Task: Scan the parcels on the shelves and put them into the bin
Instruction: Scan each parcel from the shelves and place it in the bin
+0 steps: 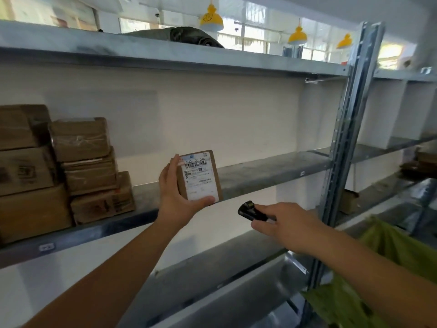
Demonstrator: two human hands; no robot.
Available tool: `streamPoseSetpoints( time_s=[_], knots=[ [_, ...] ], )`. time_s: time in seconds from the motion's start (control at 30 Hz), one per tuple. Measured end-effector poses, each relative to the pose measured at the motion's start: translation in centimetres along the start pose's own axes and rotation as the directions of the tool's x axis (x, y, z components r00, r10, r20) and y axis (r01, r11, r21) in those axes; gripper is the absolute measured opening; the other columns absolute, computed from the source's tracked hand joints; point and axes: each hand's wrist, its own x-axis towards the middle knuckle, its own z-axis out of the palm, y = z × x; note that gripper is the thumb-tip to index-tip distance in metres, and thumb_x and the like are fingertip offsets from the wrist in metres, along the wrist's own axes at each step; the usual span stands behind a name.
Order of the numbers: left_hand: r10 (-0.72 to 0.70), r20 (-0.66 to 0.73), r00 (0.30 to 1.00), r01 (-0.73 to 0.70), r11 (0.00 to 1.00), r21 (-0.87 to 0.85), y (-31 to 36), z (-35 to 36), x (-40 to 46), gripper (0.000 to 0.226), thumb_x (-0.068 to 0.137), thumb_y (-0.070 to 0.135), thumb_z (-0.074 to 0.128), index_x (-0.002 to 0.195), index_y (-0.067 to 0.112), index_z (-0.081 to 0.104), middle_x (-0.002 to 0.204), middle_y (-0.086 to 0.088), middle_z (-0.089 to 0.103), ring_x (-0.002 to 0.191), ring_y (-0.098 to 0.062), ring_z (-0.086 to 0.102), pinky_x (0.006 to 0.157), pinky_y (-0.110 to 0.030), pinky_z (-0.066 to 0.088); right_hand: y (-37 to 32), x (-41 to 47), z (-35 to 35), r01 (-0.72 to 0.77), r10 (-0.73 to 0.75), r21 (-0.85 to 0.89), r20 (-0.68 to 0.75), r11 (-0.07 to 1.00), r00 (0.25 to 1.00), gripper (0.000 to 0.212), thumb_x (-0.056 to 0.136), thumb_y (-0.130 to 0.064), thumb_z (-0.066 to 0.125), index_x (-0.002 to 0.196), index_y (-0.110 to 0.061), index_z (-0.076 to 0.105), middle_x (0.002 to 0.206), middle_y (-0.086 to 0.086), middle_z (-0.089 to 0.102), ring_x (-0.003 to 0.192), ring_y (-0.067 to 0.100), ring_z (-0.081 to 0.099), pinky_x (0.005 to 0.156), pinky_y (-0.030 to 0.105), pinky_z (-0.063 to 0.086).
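My left hand (176,192) grips a small brown cardboard parcel (201,176) upright in front of the middle shelf (272,171), its white barcode label facing me. My thumb lies across the parcel's bottom edge and my fingers wrap its left side. My right hand (286,223) holds a small black scanner (248,210) just below and right of the parcel, its front end pointing up-left toward the label. Several more brown parcels (87,169) are stacked on the same shelf at the left. No bin is clearly in view.
A grey metal upright (347,129) divides this shelf bay from the one to the right. A dark bag (189,36) lies on the top shelf. Green bag-like material (378,268) hangs at the lower right. Yellow lamps hang behind the shelving.
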Motion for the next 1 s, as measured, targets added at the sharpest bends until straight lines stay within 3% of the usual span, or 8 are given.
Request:
streamPoseSetpoints(
  time_s=[0.1, 0.2, 0.3, 0.47, 0.63, 0.8, 0.9, 1.0],
  knots=[
    [0.017, 0.105, 0.994, -0.008, 0.996, -0.089, 1.1, 1.7, -1.9, 0.139, 0.047, 0.057, 0.101, 0.153, 0.066, 0.011, 0.159, 0.020, 0.026, 0.144, -0.009, 0.036, 0.116, -0.049, 0.044, 1.8, -1.0, 0.7, -0.044, 0.048, 0.078, -0.050, 0.996, 0.998, 0.054, 0.097, -0.062, 0.057, 0.146, -0.038, 0.056, 0.109, -0.011, 0.067, 0.093, 0.004, 0.062, 0.086, 0.032, 0.056],
    [0.001, 0.222, 0.975, 0.042, 0.981, -0.189, 1.8, 4.4, -3.9, 0.141, 0.045, 0.056, 0.103, 0.153, 0.067, 0.014, 0.159, 0.018, 0.029, 0.145, -0.010, 0.039, 0.112, -0.054, 0.049, 4.5, -2.4, 1.8, -0.119, 0.135, 0.164, -0.094, 0.979, 0.986, 0.054, 0.098, -0.061, 0.056, 0.148, -0.040, 0.054, 0.106, -0.015, 0.066, 0.092, 0.002, 0.062, 0.076, 0.022, 0.052],
    [0.035, 0.343, 0.939, 0.052, 0.969, -0.240, 1.9, 8.2, -6.6, 0.138, 0.045, 0.056, 0.104, 0.155, 0.061, 0.021, 0.156, 0.013, 0.036, 0.144, -0.012, 0.044, 0.112, -0.052, 0.049, 7.8, -3.9, 3.2, -0.211, 0.235, 0.179, -0.125, 0.961, 0.964, 0.054, 0.097, -0.064, 0.054, 0.145, -0.040, 0.055, 0.108, -0.013, 0.067, 0.091, 0.002, 0.062, 0.074, 0.021, 0.048],
    [0.057, 0.452, 0.890, 0.079, 0.958, -0.275, 2.7, 15.3, -11.2, 0.137, 0.046, 0.056, 0.102, 0.158, 0.056, 0.022, 0.155, 0.013, 0.033, 0.144, -0.008, 0.040, 0.115, -0.048, 0.047, 13.6, -8.0, 5.3, -0.373, 0.396, 0.188, -0.107, 0.909, 0.912, 0.051, 0.096, -0.062, 0.055, 0.142, -0.040, 0.057, 0.091, -0.012, 0.065, 0.080, 0.007, 0.063, 0.065, 0.024, 0.049],
    [0.046, 0.554, 0.831, 0.140, 0.948, -0.287, 4.2, 22.3, -14.6, 0.134, 0.046, 0.051, 0.102, 0.150, 0.066, 0.020, 0.158, 0.013, 0.036, 0.146, -0.010, 0.042, 0.114, -0.050, 0.048, 20.3, -12.8, 5.2, -0.479, 0.510, 0.246, -0.079, 0.843, 0.856, 0.063, 0.091, -0.062, 0.065, 0.148, -0.038, 0.052, 0.104, -0.011, 0.070, 0.080, 0.003, 0.064, 0.062, 0.021, 0.050],
    [0.061, 0.642, 0.764, 0.242, 0.896, -0.373, 7.5, 30.9, -17.0, 0.132, 0.045, 0.041, 0.103, 0.155, 0.054, 0.030, 0.152, 0.017, 0.045, 0.134, 0.004, 0.052, 0.091, -0.019, 0.057, 27.3, -17.1, 3.2, -0.561, 0.597, 0.238, -0.119, 0.793, 0.794, 0.081, 0.083, -0.074, 0.065, 0.152, -0.036, 0.048, 0.129, -0.006, 0.068, 0.089, 0.001, 0.056, 0.070, 0.018, 0.043],
    [0.070, 0.707, 0.704, 0.291, 0.879, -0.377, 8.8, 36.3, -18.2, 0.138, 0.051, 0.035, 0.106, 0.162, 0.042, 0.024, 0.154, 0.008, 0.049, 0.139, -0.010, 0.054, 0.098, -0.037, 0.060, 31.8, -19.0, 1.7, -0.605, 0.641, 0.237, -0.124, 0.760, 0.757, 0.081, 0.086, -0.072, 0.064, 0.155, -0.034, 0.045, 0.135, -0.002, 0.066, 0.103, 0.009, 0.062, 0.079, 0.025, 0.048],
    [0.037, 0.743, 0.668, 0.367, 0.852, -0.373, 10.1, 41.2, -19.8, 0.137, 0.052, 0.038, 0.107, 0.157, 0.058, 0.023, 0.159, 0.004, 0.045, 0.144, -0.016, 0.050, 0.104, -0.055, 0.055, 35.8, -20.9, 0.4, -0.648, 0.678, 0.215, -0.124, 0.731, 0.724, 0.075, 0.090, -0.068, 0.061, 0.155, -0.034, 0.044, 0.136, 0.000, 0.065, 0.104, 0.016, 0.065, 0.081, 0.032, 0.054]
  ],
)
